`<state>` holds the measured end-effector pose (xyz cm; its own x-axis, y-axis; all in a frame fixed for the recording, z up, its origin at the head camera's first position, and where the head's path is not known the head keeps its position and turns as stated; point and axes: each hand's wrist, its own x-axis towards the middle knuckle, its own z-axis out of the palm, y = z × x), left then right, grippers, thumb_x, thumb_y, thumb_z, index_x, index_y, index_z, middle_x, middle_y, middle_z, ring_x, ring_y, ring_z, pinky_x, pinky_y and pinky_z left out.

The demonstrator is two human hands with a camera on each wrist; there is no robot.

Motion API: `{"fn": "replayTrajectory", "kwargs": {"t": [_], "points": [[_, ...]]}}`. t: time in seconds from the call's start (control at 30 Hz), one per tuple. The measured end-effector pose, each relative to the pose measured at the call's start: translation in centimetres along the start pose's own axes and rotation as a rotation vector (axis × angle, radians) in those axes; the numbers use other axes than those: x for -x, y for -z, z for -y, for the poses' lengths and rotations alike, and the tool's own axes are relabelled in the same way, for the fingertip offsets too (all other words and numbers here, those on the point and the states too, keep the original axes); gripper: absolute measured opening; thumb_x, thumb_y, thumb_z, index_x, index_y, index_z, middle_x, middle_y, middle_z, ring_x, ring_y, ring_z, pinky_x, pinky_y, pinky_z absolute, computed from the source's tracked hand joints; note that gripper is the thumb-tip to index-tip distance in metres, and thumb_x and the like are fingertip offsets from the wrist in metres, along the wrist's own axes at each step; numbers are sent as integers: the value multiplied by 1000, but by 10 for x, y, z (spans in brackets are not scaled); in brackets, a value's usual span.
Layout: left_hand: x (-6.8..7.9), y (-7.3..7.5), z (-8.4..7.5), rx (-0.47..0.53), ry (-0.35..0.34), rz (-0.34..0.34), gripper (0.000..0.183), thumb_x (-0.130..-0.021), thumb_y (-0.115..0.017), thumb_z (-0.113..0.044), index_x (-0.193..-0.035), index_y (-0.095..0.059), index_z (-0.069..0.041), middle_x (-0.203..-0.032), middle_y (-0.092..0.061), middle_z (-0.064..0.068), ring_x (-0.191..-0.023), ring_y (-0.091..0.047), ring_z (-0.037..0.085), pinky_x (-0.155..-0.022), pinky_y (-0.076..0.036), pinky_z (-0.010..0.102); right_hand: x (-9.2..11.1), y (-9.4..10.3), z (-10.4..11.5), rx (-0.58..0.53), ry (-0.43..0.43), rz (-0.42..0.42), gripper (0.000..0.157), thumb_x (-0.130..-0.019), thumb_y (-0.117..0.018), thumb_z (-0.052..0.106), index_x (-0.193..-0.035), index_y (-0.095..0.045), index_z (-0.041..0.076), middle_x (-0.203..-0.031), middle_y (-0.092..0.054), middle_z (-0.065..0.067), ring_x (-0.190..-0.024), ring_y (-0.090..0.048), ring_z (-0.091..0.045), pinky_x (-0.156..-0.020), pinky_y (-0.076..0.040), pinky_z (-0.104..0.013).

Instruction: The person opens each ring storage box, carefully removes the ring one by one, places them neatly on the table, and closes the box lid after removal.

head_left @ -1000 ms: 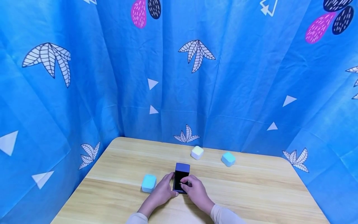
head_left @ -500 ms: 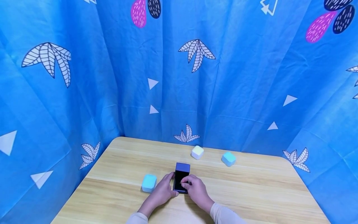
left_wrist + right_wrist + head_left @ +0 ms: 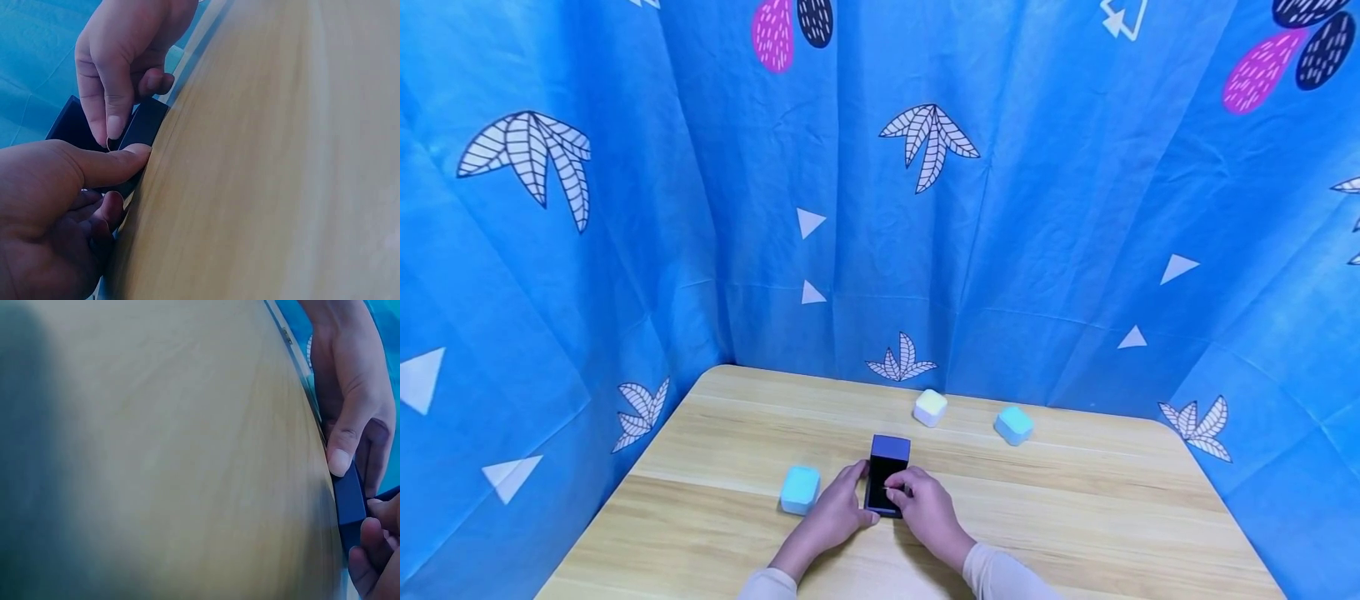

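A small dark jewelry box (image 3: 890, 448) stands on the table with its lid raised and its black inside facing me. My left hand (image 3: 835, 510) grips it by the left side, thumb along the front edge, as the left wrist view shows. Over the box's open base, my right hand (image 3: 928, 515) pinches a tiny, thin, curved band like a ring (image 3: 109, 144) between thumb and forefinger. The band's lower part is hidden, and I cannot tell whether it touches the inside of the box.
Left of my left hand lies a light-blue rounded block (image 3: 800, 489). Farther back on the wooden table (image 3: 1097, 508) are a white block with a yellowish top (image 3: 930, 407) and a second light-blue block (image 3: 1013, 426). A blue patterned curtain (image 3: 1037, 208) hangs behind.
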<state>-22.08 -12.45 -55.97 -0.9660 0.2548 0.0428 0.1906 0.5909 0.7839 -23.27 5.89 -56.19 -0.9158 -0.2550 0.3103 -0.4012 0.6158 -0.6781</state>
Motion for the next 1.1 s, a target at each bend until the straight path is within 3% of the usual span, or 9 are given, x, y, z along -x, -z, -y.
{"fn": "replayTrajectory", "kwargs": {"t": [0.4,0.77,1.1], "points": [[1,-1,0,-1,-3,-4,82,-74,-79,-14,-143,-36,-1,-130,-49,11,-69,-49,7,-59,-43,23,1,0,-1,-4,36,-29,8,-81,-73,11,-86,-71,17,-85,-64,11,-81,-61,-6,-70,-51,-28],[1,-1,0,3,11,7,83,-74,-79,-16,-144,-36,-3,-128,-49,9,-70,-49,8,-58,-43,24,2,7,3,-121,-62,20,9,-86,-69,10,-91,-70,17,-88,-64,10,-87,-60,-9,-76,-49,-27],[2,-1,-1,13,20,10,84,-73,-80,-15,-144,-36,-3,-132,-48,10,-71,-49,10,-59,-43,24,9,15,8,-211,-101,72,8,-85,-69,11,-91,-71,15,-89,-65,6,-68,-50,-4,-59,-46,-21]]}}
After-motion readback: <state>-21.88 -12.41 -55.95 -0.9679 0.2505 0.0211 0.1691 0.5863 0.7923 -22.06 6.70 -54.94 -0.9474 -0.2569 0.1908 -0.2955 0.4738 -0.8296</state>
